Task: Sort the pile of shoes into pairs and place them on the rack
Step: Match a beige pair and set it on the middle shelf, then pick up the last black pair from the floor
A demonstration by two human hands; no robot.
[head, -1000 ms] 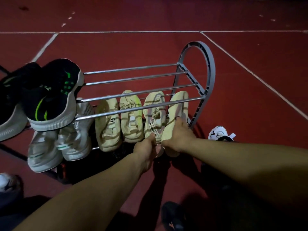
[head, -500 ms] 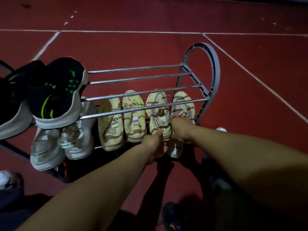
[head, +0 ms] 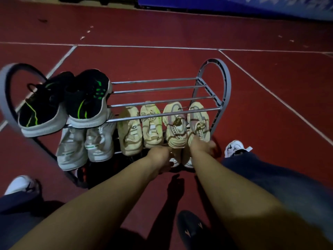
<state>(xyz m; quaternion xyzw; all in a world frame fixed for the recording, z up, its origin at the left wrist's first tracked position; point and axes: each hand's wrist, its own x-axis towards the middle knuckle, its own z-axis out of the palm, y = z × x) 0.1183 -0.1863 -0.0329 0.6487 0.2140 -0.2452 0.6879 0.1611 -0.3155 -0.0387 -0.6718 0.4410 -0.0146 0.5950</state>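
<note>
Shoes are sitting in pairs on a metal rack (head: 212,98) that is standing on a red floor (head: 162,60). On the lower shelf, four pairs' worth of toes are pointing away from the person: a grey-white pair (head: 86,145) at the left, a cream pair (head: 140,129) in the middle, and a cream-and-pink pair (head: 187,127) at the right end, just inside the curved grey end frame. A black pair with green stripes (head: 72,103) is resting on the left part of the top shelf, its heels hanging over the front bar. The right hand (head: 201,145) is curling over the heel of the rightmost cream-and-pink shoe, touching it; whether the fingers are gripping it I cannot tell. The left hand (head: 160,156) is lying at the heel of its partner, fingers folded under and hidden, so its grip cannot be told either. The right two thirds of the top shelf's bars are lying bare. On the floor, a white shoe (head: 234,147) is showing just right of the rack beside a dark trouser leg (head: 270,177), another white shoe (head: 18,184) is sitting at the lower left, and a dark shoe (head: 191,230) is lying between the forearms near the bottom edge.
</note>
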